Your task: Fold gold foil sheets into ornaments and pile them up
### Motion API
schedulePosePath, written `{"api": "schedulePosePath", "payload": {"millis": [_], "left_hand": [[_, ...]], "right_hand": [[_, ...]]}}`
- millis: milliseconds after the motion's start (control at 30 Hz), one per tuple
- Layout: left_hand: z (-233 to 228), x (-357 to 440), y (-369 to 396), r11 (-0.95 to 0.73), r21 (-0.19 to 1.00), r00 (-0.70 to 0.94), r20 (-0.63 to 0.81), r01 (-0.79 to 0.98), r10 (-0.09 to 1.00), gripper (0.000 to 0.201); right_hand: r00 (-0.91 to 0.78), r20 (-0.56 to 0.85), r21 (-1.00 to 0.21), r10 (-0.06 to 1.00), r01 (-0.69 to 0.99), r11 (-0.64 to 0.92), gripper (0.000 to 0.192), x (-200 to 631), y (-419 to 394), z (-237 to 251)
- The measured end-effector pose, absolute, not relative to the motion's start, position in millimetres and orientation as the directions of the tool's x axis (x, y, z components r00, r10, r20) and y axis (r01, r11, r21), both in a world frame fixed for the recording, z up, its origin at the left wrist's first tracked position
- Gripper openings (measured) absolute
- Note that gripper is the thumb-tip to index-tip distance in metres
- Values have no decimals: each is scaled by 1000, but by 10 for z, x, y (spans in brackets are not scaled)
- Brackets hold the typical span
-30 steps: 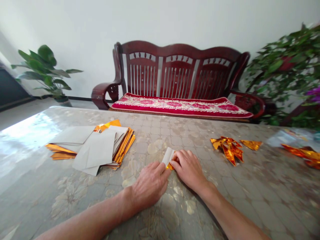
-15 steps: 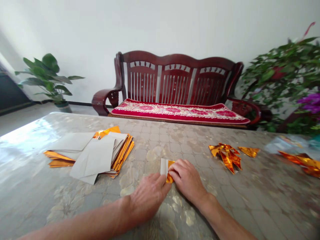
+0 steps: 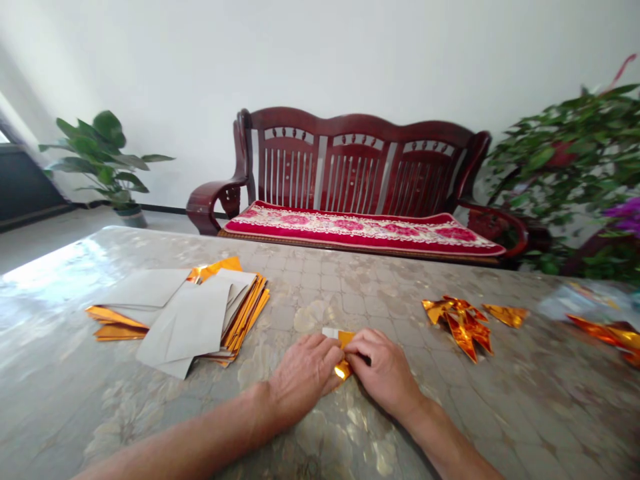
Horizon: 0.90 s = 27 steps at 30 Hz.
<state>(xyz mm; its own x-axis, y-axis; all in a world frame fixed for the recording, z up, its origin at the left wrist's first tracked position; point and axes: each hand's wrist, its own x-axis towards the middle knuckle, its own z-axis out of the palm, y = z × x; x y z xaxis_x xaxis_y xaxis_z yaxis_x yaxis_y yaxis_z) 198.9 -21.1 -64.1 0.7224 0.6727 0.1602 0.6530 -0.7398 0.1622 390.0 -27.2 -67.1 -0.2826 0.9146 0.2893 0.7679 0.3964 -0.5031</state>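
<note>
A small folded sheet of gold foil paper [image 3: 346,337], pale grey on its other face, lies on the table between my hands. My left hand [image 3: 304,371] covers its left part, fingers close together and bent, holding it against the tabletop. From the right, my right hand [image 3: 384,365] pinches the gold edge between thumb and fingers. Part of the sheet is hidden under both hands. Left of them is a loose pile of foil sheets [image 3: 187,320], mostly grey side up, with gold edges showing. Folded gold foil pieces [image 3: 463,323] lie to the right.
The table [image 3: 215,427] has a patterned, shiny cover. A clear plastic bag [image 3: 580,300] and more folded foil [image 3: 607,333] are at its right side. Beyond stands a dark red wooden bench [image 3: 355,167] with a red floral cushion [image 3: 350,225]. Potted plants flank it.
My left hand has shifted slightly up and right over the foil paper, covering more of its grey part. My right hand has moved slightly down and right. The view has shifted a little.
</note>
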Motion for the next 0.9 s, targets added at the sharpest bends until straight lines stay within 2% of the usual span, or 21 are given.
{"api": "schedulePosePath", "payload": {"millis": [100, 200, 333, 467, 600, 767, 900], "left_hand": [[-629, 2003, -258, -735, 142, 710, 191, 663, 678, 20], [-630, 2012, -290, -727, 132, 698, 207, 674, 685, 22], [-652, 2016, -290, -712, 117, 681, 218, 692, 699, 22], [-669, 2012, -281, -711, 114, 679, 224, 694, 699, 22], [-670, 2019, -319, -700, 121, 675, 194, 704, 712, 25], [-648, 2046, -380, -687, 105, 674, 139, 719, 726, 28], [-651, 2050, -383, -694, 95, 678, 157, 714, 718, 28]], "right_hand": [[-171, 318, -526, 933, 786, 323, 14, 3906, -236, -720], [-80, 331, -480, 940, 844, 241, 13, 3907, -197, -751], [-82, 329, -406, 941, 887, 220, 9, 3879, -157, -754], [-62, 314, -389, 947, 902, 188, 4, 3839, -136, -716], [-20, 216, -424, 976, 899, 113, 6, 3819, -109, -634], [17, 15, -519, 1000, 855, -7, 23, 3835, -51, -543], [6, 12, -512, 1000, 859, 1, 11, 3820, -42, -525]]}}
